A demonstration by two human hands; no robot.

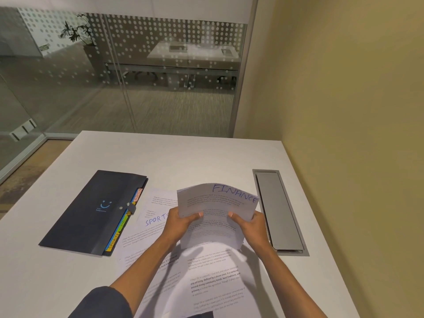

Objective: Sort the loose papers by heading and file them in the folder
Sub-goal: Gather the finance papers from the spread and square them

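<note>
Both forearms reach forward over the white table (206, 157), converging on a small stack of papers (215, 212) held up off the surface. The left hand (181, 222) grips the stack's lower left edge, thumb pressed on the front and fingers curled behind; the right hand (249, 223) does the same at the lower right edge. The top sheet bows toward the camera and reads "FINANCE" in blue ink. Under the arms lie more loose sheets (206, 278) spread on the table — one marked "SPORTS" (158, 220). The dark folder (96, 212) lies closed to the left, just beside the sheets, its coloured tabs (119, 230) showing along its right edge. A grey cable hatch (278, 212) sits to the right.
</note>
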